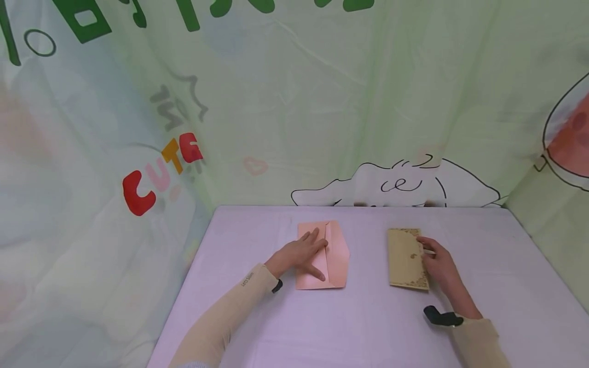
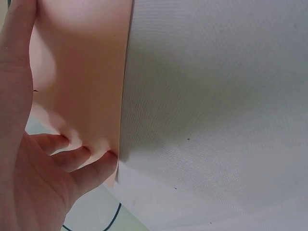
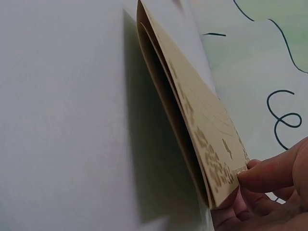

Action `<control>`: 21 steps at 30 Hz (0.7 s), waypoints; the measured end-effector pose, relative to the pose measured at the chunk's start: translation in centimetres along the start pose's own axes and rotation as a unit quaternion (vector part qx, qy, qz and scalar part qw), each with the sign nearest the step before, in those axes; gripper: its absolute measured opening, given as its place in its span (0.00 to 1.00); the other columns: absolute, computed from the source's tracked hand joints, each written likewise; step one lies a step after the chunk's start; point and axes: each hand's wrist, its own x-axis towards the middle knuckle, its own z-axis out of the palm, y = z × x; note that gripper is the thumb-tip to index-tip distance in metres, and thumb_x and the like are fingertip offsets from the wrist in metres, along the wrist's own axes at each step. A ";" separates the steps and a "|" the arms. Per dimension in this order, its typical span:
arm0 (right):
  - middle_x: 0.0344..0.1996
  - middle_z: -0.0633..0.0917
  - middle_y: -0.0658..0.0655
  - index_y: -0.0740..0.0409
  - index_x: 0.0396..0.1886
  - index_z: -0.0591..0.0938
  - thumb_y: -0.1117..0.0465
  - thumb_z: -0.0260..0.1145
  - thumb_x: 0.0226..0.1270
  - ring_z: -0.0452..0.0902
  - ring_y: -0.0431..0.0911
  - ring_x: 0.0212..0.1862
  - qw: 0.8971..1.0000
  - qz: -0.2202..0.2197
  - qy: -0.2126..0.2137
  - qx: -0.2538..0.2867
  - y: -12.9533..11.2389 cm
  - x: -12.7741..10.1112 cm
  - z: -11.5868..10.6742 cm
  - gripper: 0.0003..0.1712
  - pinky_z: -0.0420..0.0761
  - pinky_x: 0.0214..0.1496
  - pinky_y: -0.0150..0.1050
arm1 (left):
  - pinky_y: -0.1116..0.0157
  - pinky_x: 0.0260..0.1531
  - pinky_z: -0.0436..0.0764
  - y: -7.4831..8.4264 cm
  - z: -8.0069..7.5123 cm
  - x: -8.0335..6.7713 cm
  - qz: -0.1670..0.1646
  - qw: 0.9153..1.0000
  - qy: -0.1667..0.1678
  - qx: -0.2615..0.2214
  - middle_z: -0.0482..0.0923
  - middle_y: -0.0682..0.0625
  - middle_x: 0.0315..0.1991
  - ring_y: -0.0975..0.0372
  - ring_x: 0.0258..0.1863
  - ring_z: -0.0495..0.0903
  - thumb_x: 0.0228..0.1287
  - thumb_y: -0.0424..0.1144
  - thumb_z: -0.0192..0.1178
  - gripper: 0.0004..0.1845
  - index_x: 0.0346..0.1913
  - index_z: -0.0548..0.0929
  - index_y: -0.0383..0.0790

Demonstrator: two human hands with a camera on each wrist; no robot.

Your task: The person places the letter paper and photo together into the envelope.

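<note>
A pink envelope (image 1: 337, 255) lies on the table left of centre, its pointed flap spread out toward the right. Across it rests my left hand (image 1: 305, 254), fingers and thumb apart and fingertips touching the paper; the left wrist view shows those fingertips (image 2: 101, 168) along the envelope (image 2: 86, 82). To the right is a tan folded card (image 1: 405, 258) with brown ornament at its corners. My right hand (image 1: 439, 263) pinches the card's right edge. In the right wrist view the folded card (image 3: 192, 125) stands tilted, its layers slightly parted, between thumb and fingers (image 3: 269, 173).
A pale lilac cloth covers the table (image 1: 368, 327). Behind and to the left hangs a printed curtain (image 1: 294, 112) with cartoon drawings and coloured letters, meeting the table's far edge. A dark strap (image 1: 443, 317) sits at my right wrist.
</note>
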 end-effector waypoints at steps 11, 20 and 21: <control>0.68 0.66 0.78 0.66 0.75 0.61 0.74 0.45 0.69 0.70 0.69 0.60 1.000 0.003 0.007 0.002 -0.1 0.5 1.3 0.33 0.75 0.50 0.52 | 0.47 0.57 0.80 0.0 0.0 0.0 -0.002 1.000 0.000 -0.005 0.43 0.41 0.82 0.44 0.79 0.54 0.43 0.80 0.64 0.56 0.73 0.58 0.59; 0.68 0.66 0.77 0.65 0.76 0.61 0.73 0.44 0.70 0.71 0.67 0.60 1.000 0.007 0.000 0.004 -1.0 0.6 2.1 0.33 0.75 0.50 0.50 | 0.47 0.58 0.79 -0.2 0.4 0.2 -0.002 1.000 0.002 -0.006 0.43 0.41 0.82 0.45 0.79 0.54 0.42 0.81 0.63 0.56 0.73 0.58 0.60; 0.69 0.66 0.77 0.65 0.76 0.61 0.73 0.44 0.70 0.70 0.67 0.61 1.000 0.006 -0.001 0.004 -1.1 0.6 2.2 0.33 0.75 0.51 0.51 | 0.47 0.58 0.79 -0.2 0.4 0.2 -0.002 1.000 0.001 -0.007 0.43 0.41 0.82 0.45 0.79 0.54 0.42 0.81 0.63 0.56 0.73 0.57 0.61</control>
